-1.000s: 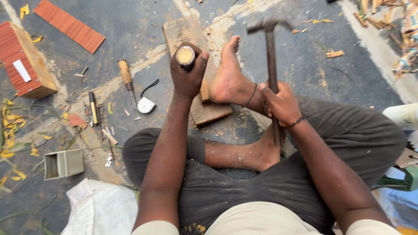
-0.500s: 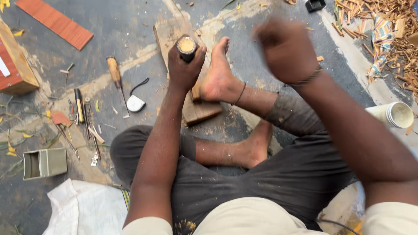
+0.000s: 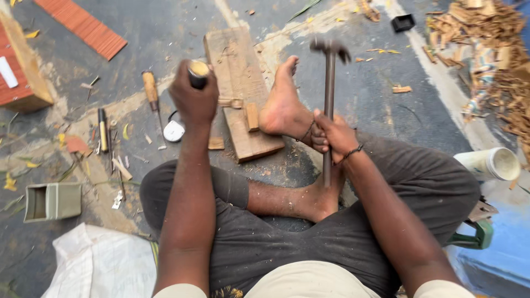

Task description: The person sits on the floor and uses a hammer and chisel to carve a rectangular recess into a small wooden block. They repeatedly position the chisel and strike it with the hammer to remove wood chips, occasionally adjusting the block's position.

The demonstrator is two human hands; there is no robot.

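My left hand grips a chisel by its dark handle with a pale round butt, held upright over the left edge of a wooden plank lying on the ground. My right hand holds a metal hammer by its shaft, head up and to the right of my bare foot, which rests on the plank. A small wooden block lies on the plank beside the foot. I sit cross-legged in dark trousers.
A wooden-handled chisel, a dark tool and a small white object lie left of the plank. Red-topped wooden pieces sit at top left, a green box at left, a white cup and wood scraps at right.
My right hand swung the hammer up high and has come back down to beside my foot. The left hand with the chisel has shifted left, off the plank's middle.
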